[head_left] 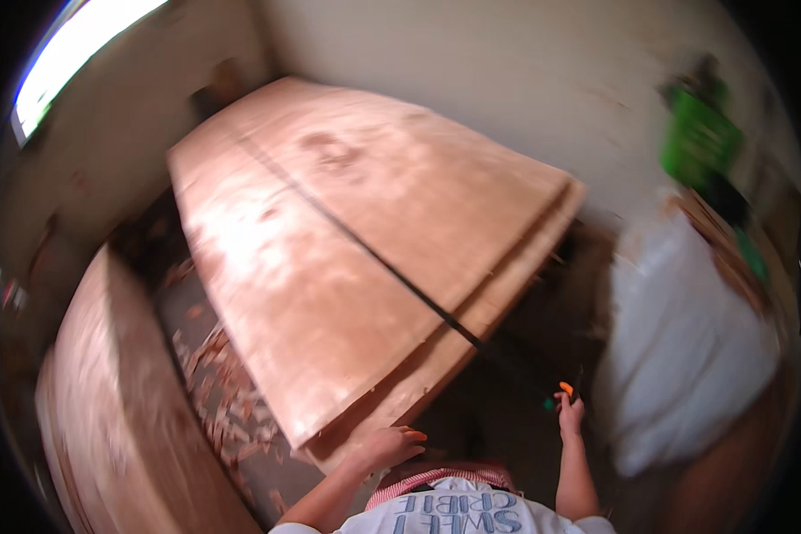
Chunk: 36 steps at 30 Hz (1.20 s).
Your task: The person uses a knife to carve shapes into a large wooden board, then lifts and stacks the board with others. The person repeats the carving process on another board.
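The stack of thin, pale-brown wooden sheets (320, 294) fills the middle of your view, its near edge just in front of you and its near layers slightly stepped. To your left stands a second bundle of sheets (125, 392), well apart from your hands. On your right is a bulky white wrapped bundle (690, 347); beyond it, a bright green item (699, 138) shows against the wall, too blurred to identify. Wood scraps (240, 414) litter the floor between the two piles.

A dark strap (409, 282) crosses the top of the stack diagonally and passes over the near edge toward your right side, where blur hides its end.

Your hands are apart. Your left hand (387, 448) is at the stack's near corner; whether it grips or merely rests there, you cannot tell from here. Your right hand (570, 416) is off to the right, fingers closed around a small orange-and-dark object (567, 389), perhaps a hand tool.

You seem to be at the strapping step, with the strap laid across but its fastening unclear. The next move probably calls for a steady left hand on the sheets and careful control of the strap's near end.
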Each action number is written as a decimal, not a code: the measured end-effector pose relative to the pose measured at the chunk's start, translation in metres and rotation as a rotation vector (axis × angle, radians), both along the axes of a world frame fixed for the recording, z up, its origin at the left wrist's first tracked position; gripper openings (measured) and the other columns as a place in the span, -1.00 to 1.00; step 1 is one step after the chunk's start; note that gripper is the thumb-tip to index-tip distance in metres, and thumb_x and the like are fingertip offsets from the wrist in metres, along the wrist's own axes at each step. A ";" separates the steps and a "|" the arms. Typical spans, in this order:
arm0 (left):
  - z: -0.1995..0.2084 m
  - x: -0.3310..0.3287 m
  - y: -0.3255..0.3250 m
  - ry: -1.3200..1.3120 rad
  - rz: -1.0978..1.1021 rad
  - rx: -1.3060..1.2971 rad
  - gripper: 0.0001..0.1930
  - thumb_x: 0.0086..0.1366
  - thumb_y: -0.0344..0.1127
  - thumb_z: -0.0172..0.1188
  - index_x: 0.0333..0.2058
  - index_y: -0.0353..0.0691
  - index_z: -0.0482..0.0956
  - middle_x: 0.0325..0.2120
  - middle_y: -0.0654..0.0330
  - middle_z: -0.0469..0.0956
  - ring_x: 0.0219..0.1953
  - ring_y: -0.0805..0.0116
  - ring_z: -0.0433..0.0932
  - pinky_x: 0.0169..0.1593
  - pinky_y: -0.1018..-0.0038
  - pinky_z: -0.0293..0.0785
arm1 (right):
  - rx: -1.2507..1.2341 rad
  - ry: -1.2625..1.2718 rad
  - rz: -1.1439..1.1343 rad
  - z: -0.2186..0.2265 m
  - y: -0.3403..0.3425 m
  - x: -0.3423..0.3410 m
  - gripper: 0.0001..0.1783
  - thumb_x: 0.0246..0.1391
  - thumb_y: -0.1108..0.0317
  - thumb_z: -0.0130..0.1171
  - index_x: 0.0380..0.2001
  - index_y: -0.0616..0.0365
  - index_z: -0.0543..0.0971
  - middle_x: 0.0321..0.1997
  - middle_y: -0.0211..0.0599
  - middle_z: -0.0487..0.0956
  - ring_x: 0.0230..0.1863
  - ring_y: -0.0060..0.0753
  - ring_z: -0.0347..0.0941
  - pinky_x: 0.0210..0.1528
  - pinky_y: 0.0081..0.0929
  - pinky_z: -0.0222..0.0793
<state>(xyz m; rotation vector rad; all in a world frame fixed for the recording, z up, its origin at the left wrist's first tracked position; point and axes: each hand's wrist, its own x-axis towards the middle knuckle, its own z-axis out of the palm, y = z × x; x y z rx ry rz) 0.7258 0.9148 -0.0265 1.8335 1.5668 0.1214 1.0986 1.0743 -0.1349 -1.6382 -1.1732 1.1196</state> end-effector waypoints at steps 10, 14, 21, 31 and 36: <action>0.002 0.115 -0.068 0.062 0.575 -0.123 -0.64 0.15 -0.04 -0.02 -0.11 0.00 0.45 -0.25 0.12 0.47 -0.25 0.11 0.47 -0.20 0.29 0.41 | -0.559 0.429 0.942 0.009 0.101 -0.069 -0.64 0.21 0.24 -0.27 -0.01 0.16 0.30 -0.18 -0.17 0.51 -0.39 -0.51 0.45 -0.33 -0.60 0.40; 0.000 0.150 -0.092 0.056 0.715 -0.167 -0.66 0.15 -0.05 -0.01 -0.14 -0.02 0.47 -0.29 0.12 0.49 -0.25 0.12 0.48 -0.21 0.28 0.41 | -0.618 0.506 1.128 0.022 0.082 -0.093 -0.57 0.18 0.06 -0.23 -0.04 0.12 0.32 -0.38 -0.21 0.52 -0.63 -0.53 0.36 -0.56 -0.58 0.31; -0.030 0.178 -0.144 -0.002 0.841 -0.190 -0.64 0.16 -0.04 -0.03 -0.14 -0.08 0.46 -0.25 0.10 0.48 -0.21 0.10 0.47 -0.18 0.29 0.40 | -0.393 0.359 1.133 0.055 0.006 -0.123 -0.73 0.08 0.34 0.02 -0.14 0.15 0.39 -0.77 -0.51 0.20 -0.84 -0.67 0.08 -0.79 -0.69 0.03; -0.043 0.174 -0.261 -0.045 0.980 -0.087 -0.63 0.17 -0.05 -0.03 -0.13 -0.11 0.46 -0.27 0.06 0.50 -0.19 0.08 0.46 -0.17 0.28 0.40 | -0.247 0.334 1.382 0.078 -0.130 -0.172 -0.73 0.06 0.36 0.03 -0.13 0.14 0.42 -0.78 -0.53 0.22 -0.85 -0.67 0.09 -0.82 -0.69 0.02; -0.063 0.180 -0.362 -0.111 1.161 -0.027 -0.64 0.15 -0.04 -0.02 -0.16 -0.08 0.47 -0.29 0.04 0.50 -0.22 0.07 0.47 -0.20 0.25 0.40 | -0.298 0.326 1.513 0.086 -0.233 -0.234 -0.71 0.06 0.30 0.05 -0.15 0.15 0.42 -0.79 -0.52 0.24 -0.86 -0.64 0.10 -0.82 -0.66 0.03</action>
